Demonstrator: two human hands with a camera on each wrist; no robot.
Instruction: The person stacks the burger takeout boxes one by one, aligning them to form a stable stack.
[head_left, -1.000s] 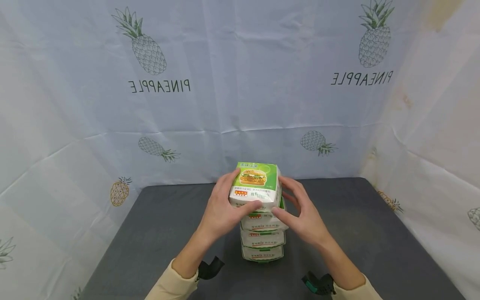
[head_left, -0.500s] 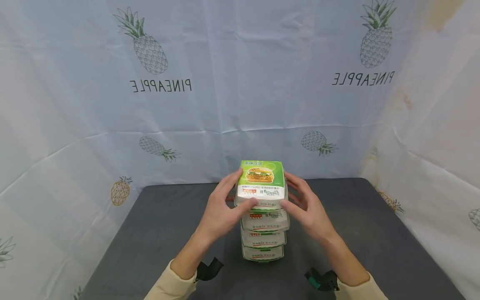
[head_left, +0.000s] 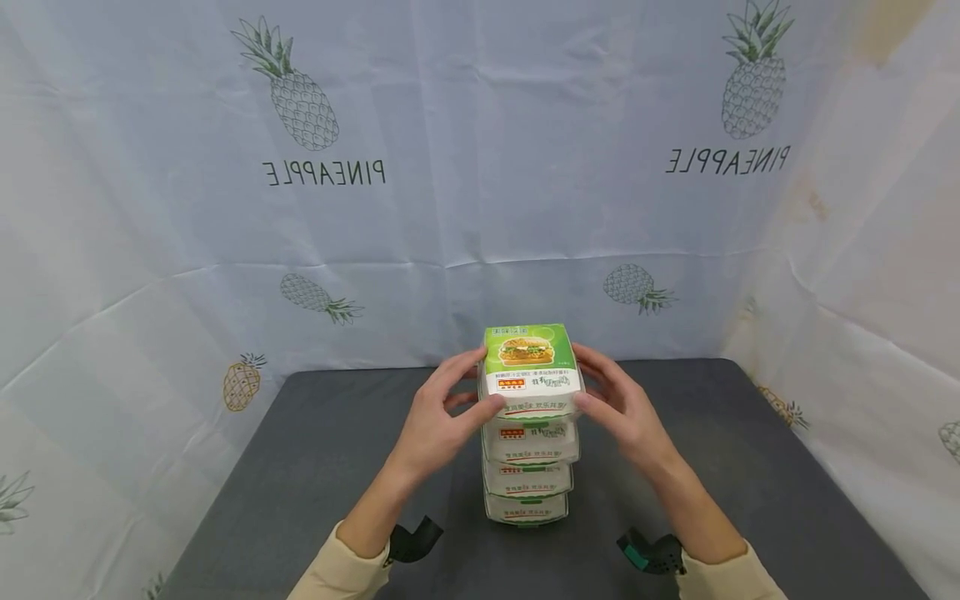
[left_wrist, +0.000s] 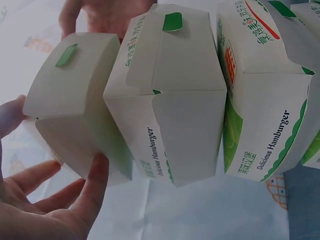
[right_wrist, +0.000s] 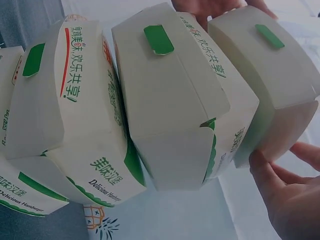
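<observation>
Several white-and-green cardboard burger boxes stand in a stack in the head view. On top is a burger box (head_left: 528,362) with a burger picture on its lid, held between both hands. My left hand (head_left: 438,417) grips its left side, with the thumb on the front face. Along the right side, my right hand (head_left: 626,417) holds it with bent fingers, thumb at the front corner. Directly beneath is the second burger box (head_left: 531,440). The left wrist view shows the top box (left_wrist: 75,80) at an angle to the one below, with fingertips (left_wrist: 100,167) against it.
Beneath the stack lies a dark grey tabletop (head_left: 345,467). Two lower burger boxes (head_left: 527,477) complete the stack, slightly offset from each other. A pale cloth (head_left: 525,167) printed with pineapples hangs behind and beside the table.
The top box has shifted right and levelled out over the stack, its front now facing me squarely. Both hands have moved slightly right with it. The lower boxes have stayed put.
</observation>
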